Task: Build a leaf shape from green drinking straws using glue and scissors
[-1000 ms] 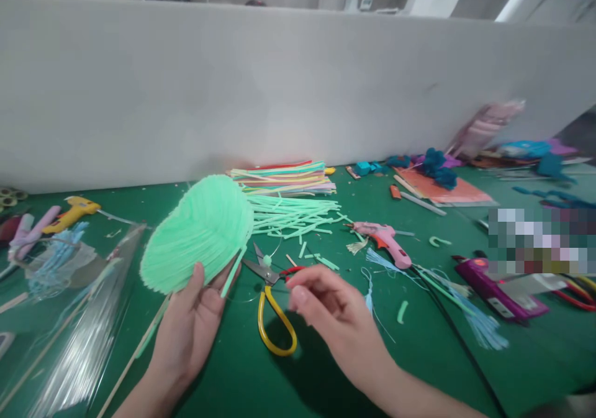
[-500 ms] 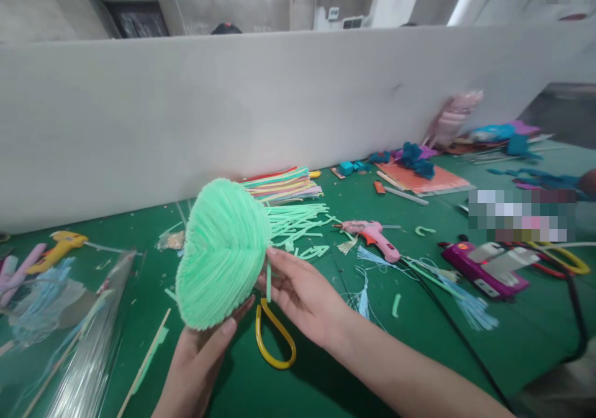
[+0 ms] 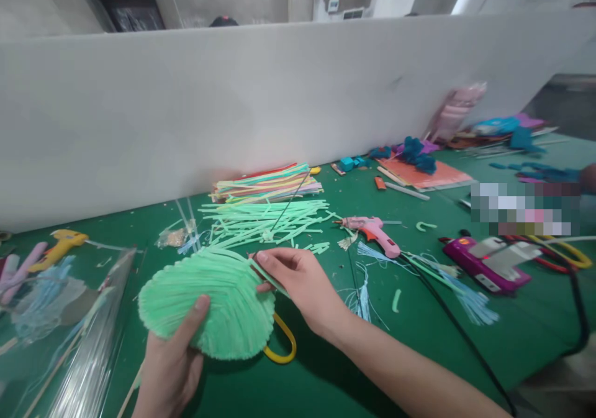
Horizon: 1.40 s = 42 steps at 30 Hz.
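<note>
Your left hand [image 3: 170, 368] cradles the green ribbed fan [image 3: 209, 303] from below, thumb on top, keeping it steady just above the worktop [image 3: 419, 343]. Your right hand [image 3: 298, 281] pinches a loose green strip [image 3: 270, 276] at the fan's right edge, near the pink glue gun [image 3: 372, 231].
</note>
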Each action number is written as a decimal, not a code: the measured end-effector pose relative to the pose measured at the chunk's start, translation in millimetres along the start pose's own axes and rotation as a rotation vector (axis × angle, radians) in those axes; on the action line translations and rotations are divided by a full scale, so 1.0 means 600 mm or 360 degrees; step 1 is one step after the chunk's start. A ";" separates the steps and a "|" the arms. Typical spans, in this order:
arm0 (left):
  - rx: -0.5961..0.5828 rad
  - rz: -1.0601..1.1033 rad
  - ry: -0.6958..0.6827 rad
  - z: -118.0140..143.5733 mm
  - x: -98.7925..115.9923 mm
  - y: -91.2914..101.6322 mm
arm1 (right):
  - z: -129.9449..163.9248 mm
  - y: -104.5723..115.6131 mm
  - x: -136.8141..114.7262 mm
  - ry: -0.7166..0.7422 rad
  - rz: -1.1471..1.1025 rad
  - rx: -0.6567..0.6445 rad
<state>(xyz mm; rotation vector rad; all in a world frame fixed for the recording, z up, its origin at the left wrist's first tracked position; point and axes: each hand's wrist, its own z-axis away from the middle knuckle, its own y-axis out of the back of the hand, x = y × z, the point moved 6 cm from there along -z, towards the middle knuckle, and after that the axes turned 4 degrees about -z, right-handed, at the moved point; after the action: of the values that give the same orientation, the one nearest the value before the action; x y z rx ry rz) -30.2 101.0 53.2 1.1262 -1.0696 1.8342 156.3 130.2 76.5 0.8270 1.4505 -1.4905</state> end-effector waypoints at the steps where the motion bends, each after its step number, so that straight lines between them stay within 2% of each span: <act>1: -0.0005 -0.0003 0.0003 0.000 -0.002 0.000 | -0.002 0.002 0.000 -0.0011 -0.0011 0.0009; 5: -0.0049 -0.0032 0.0004 0.003 -0.006 -0.001 | -0.007 0.003 -0.002 -0.0049 0.0046 0.0012; 17: -0.0020 -0.0133 0.0020 0.005 -0.013 -0.002 | -0.003 0.001 0.003 -0.0119 0.0079 0.0017; 23: 0.0039 -0.0064 0.0063 0.013 -0.021 -0.007 | 0.002 0.007 -0.007 -0.0078 0.0383 -0.0081; 26: -0.0056 -0.0021 0.0263 0.027 -0.027 0.015 | 0.003 0.013 -0.008 -0.0018 0.0694 -0.0119; 29: -0.0159 -0.0136 0.0630 0.043 -0.030 0.058 | 0.006 0.014 -0.003 0.0036 0.1046 -0.0237; 30: -0.0278 -0.0199 0.0672 0.045 -0.026 0.063 | 0.008 0.011 0.000 0.0063 0.1156 -0.0295; 32: -0.0654 -0.0291 0.0664 0.044 -0.020 0.052 | 0.012 0.005 0.009 0.0113 0.1333 -0.0413; 34: -0.0818 -0.0576 0.0733 0.034 -0.031 0.038 | 0.016 -0.003 0.024 0.0130 0.1452 -0.0507; 37: -0.0847 -0.0815 0.0627 0.006 -0.053 0.010 | 0.020 -0.010 0.047 0.0107 0.1563 -0.0577; 42: -0.0653 -0.0770 0.0554 -0.007 -0.073 -0.002 | 0.025 -0.004 0.059 0.0152 0.1449 -0.0583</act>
<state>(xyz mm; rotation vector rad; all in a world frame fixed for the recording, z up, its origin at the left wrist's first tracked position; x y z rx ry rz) -14.7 98.6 12.2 0.7077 -0.8271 1.2906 141.9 110.8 46.9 1.1197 1.1094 -0.4924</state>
